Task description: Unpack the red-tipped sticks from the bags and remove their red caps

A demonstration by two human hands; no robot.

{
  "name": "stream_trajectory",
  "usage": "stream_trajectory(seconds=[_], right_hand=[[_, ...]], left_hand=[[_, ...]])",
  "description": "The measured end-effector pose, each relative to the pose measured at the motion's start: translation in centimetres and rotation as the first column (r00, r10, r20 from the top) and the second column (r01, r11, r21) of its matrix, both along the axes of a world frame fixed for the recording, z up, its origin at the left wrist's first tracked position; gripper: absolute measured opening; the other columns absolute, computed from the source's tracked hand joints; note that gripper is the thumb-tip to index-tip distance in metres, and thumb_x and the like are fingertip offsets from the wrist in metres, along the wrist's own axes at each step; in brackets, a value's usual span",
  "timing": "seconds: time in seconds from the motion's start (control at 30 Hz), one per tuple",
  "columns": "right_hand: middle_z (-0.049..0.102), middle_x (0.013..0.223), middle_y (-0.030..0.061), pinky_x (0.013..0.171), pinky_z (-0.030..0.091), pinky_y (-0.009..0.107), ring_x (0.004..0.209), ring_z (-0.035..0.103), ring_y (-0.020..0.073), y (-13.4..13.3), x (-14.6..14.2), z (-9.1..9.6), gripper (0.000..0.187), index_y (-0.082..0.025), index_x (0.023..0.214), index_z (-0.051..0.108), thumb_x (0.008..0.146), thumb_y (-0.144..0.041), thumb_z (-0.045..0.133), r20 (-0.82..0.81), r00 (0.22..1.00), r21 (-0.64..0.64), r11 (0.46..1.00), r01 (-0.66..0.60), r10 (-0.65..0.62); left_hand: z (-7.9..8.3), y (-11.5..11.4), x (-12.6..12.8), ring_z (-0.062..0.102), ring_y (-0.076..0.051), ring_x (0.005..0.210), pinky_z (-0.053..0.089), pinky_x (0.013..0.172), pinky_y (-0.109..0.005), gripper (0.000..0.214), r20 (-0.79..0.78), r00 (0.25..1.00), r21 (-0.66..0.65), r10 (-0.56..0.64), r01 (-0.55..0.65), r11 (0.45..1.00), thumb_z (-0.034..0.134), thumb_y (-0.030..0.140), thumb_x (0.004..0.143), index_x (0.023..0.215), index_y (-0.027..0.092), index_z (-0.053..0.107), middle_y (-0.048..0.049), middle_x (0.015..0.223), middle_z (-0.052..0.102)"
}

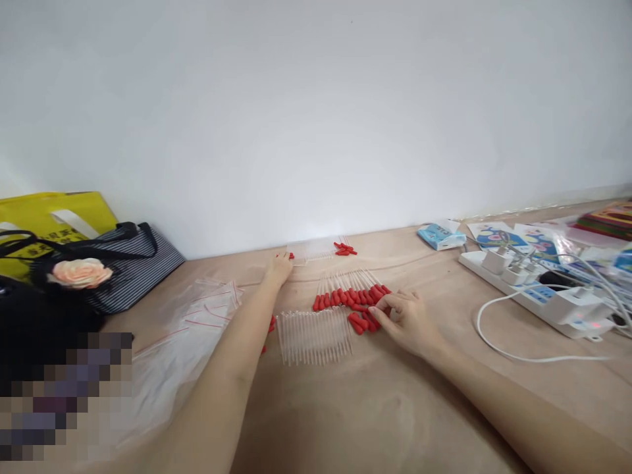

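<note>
My left hand (279, 268) reaches far across the table to the back row of clear tubes (316, 249) by the wall; its fingers curl over something red and small that I cannot make out. My right hand (407, 318) rests beside the pile of red rubber caps (351, 299), with its fingers pinched on one red cap. A row of clear glass dropper tubes (313, 336) lies in front of the caps, and another row with caps fitted lies behind them (348, 282). A few loose red caps (344, 249) lie at the back.
Clear zip bags (197, 316) lie at the left. A striped bag with a pink flower (99, 270) and a yellow bag (54, 214) stand at the far left. A white power strip with plugs and cable (538, 296), a tissue pack (441, 235) and printed packets are at the right.
</note>
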State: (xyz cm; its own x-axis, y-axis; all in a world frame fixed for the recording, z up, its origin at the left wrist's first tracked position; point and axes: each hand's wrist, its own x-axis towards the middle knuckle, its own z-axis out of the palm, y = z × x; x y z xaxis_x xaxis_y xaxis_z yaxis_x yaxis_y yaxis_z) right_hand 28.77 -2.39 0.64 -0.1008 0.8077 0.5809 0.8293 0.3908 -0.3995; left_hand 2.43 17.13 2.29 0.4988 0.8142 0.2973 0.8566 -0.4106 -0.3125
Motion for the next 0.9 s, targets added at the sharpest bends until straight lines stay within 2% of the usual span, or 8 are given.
stream_trajectory(seconds=[0.1,0.17,0.3,0.4,0.47,0.57,0.7,0.9], right_hand=[[0.059,0.058,-0.0016,0.066,0.030,0.028,0.059,0.051,0.0124,0.0,-0.2,-0.2,0.026,-0.020,0.058,0.056,0.080,-0.031,0.048,-0.005,1.000,0.022,1.000,-0.021,0.021],[0.059,0.059,-0.0011,0.065,0.029,0.028,0.060,0.051,0.0126,0.0,-0.3,-0.3,0.025,-0.020,0.059,0.056,0.080,-0.031,0.048,-0.007,1.000,0.050,0.998,-0.023,0.024],[0.061,0.064,0.0011,0.065,0.031,0.029,0.063,0.051,0.0140,-0.3,-0.7,-0.3,0.022,-0.019,0.065,0.058,0.081,-0.030,0.047,-0.031,0.998,0.119,0.992,-0.051,0.055],[0.063,0.076,0.0035,0.069,0.034,0.031,0.071,0.052,0.0158,-0.7,-1.5,-0.3,0.016,-0.020,0.078,0.061,0.081,-0.030,0.048,-0.042,0.993,0.186,0.977,-0.104,0.114],[0.062,0.085,0.0054,0.072,0.035,0.032,0.079,0.053,0.0173,-1.2,-2.3,-0.4,0.019,-0.020,0.090,0.060,0.080,-0.032,0.050,-0.012,0.985,0.234,0.959,-0.162,0.169],[0.061,0.096,0.0069,0.077,0.035,0.035,0.086,0.052,0.0183,-2.1,-3.7,-0.5,0.028,-0.020,0.102,0.057,0.080,-0.035,0.051,0.122,0.953,0.252,0.920,-0.300,0.277],[0.061,0.099,0.0043,0.085,0.030,0.038,0.091,0.050,0.0179,-3.0,-5.3,-0.8,0.025,-0.023,0.104,0.058,0.082,-0.033,0.049,0.301,0.884,0.234,0.871,-0.433,0.358],[0.063,0.074,0.0010,0.089,0.025,0.040,0.078,0.049,0.0146,-3.1,-6.7,-1.4,0.018,-0.022,0.090,0.063,0.084,-0.027,0.047,0.339,0.875,0.300,0.841,-0.450,0.347]], left_hand=[[1.0,-0.3,-0.2,0.053,-0.022,0.096,0.041,0.083,-0.039,0.017,-0.022,1.000,-0.005,-0.005,0.005,1.000,0.045,0.014,0.084,0.096,0.011,0.055,-0.0131,0.103,0.056],[2.3,-1.5,-0.1,0.055,-0.023,0.092,0.040,0.081,-0.037,0.019,-0.033,0.999,-0.013,-0.020,0.019,1.000,0.041,0.005,0.082,0.090,0.010,0.056,-0.0151,0.095,0.060],[4.1,-7.2,-0.4,0.057,-0.021,0.085,0.041,0.074,-0.034,0.020,-0.034,0.996,-0.003,-0.077,0.077,0.997,0.036,0.007,0.084,0.095,0.012,0.053,-0.0120,0.092,0.060],[3.4,-13.6,-1.1,0.056,-0.019,0.082,0.042,0.071,-0.030,0.016,-0.017,0.987,0.001,-0.160,0.160,0.987,0.038,0.022,0.087,0.091,0.017,0.053,-0.0072,0.088,0.060],[2.0,-17.6,-1.6,0.055,-0.017,0.072,0.041,0.066,-0.029,0.019,0.105,0.949,0.090,-0.296,0.288,0.954,0.036,0.026,0.088,0.086,0.018,0.054,-0.0044,0.080,0.059],[-0.1,-21.5,-1.8,0.052,-0.015,0.067,0.040,0.065,-0.027,0.022,0.268,0.877,0.198,-0.399,0.355,0.914,0.038,0.026,0.087,0.078,0.016,0.054,-0.0036,0.073,0.058],[-1.4,-23.0,-1.1,0.050,-0.014,0.065,0.037,0.062,-0.027,0.018,0.331,0.831,0.241,-0.447,0.384,0.891,0.045,0.027,0.084,0.073,0.017,0.056,-0.0021,0.067,0.057],[-1.5,-22.9,0.2,0.050,-0.014,0.064,0.036,0.061,-0.029,0.011,0.252,0.804,0.326,-0.539,0.454,0.829,0.051,0.023,0.081,0.074,0.017,0.059,-0.0012,0.067,0.060]])
